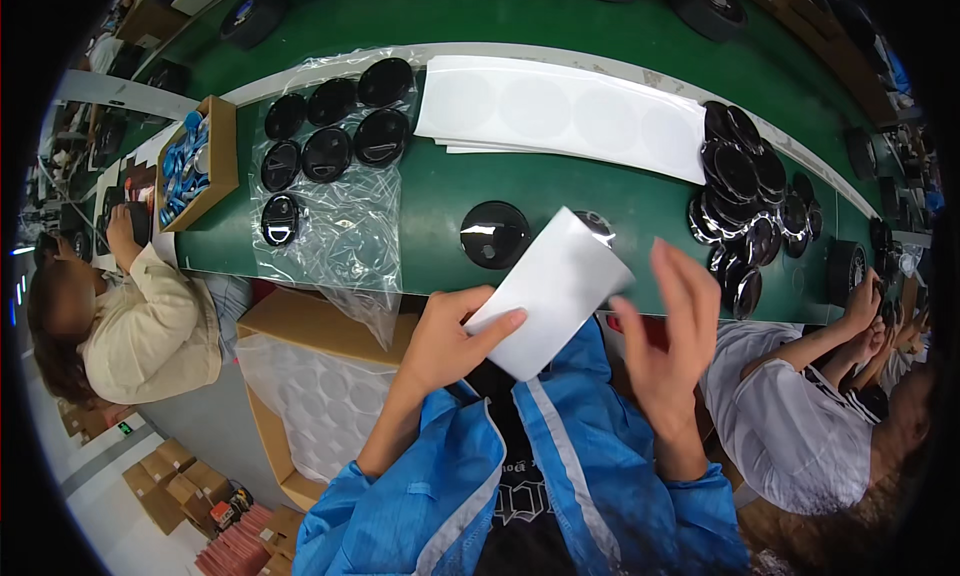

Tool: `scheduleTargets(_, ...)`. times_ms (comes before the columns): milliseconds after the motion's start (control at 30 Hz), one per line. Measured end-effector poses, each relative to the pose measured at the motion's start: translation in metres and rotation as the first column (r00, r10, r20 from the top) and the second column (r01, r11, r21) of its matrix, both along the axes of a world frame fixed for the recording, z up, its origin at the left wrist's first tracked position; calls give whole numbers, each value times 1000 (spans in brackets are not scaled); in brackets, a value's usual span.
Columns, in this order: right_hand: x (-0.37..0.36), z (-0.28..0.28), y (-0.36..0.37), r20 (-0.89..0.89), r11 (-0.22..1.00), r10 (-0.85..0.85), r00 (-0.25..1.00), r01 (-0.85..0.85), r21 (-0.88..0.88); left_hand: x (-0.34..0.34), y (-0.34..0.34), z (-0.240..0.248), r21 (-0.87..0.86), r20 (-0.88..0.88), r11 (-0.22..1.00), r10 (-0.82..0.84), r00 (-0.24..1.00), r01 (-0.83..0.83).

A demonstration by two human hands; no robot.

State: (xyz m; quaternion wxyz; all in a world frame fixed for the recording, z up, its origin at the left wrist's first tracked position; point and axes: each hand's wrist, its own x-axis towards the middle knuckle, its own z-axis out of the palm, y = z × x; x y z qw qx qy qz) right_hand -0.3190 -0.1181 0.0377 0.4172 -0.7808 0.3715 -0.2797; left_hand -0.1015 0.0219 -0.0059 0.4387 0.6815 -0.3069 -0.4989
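Note:
A white sheet point(545, 296) is gripped at its lower left edge by my left hand point(455, 341), thumb on top. My right hand point(675, 336) is raised by the sheet's right edge, apart from it. Its fingers are spread and slightly blurred, and nothing shows in them. On the green table just beyond lies a glossy black disc point(495, 234). Another dark disc point(598, 224) peeks out from behind the sheet, mostly hidden. Farther back, a stack of long white sheets point(560, 116) with faint circles lies along the table's raised strip.
Several black discs point(327, 154) rest on clear plastic film point(345, 231) at the left, beside a carton point(222, 156) of blue-and-silver pieces. Glossy discs point(735, 171) pile up at the right. Below the table edge stands an open box point(265, 401). People point(150, 326) sit on both sides.

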Motion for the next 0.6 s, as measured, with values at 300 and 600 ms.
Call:
scheduleTargets(300,35,-5,36,58,869,494,867,-495,10,11,39,23,-269,207,955,-66,976,122)
scheduleTargets(600,53,-23,41,-17,835,517,856,-509,-210,12,63,19,-328,240,937,-35,970,115)
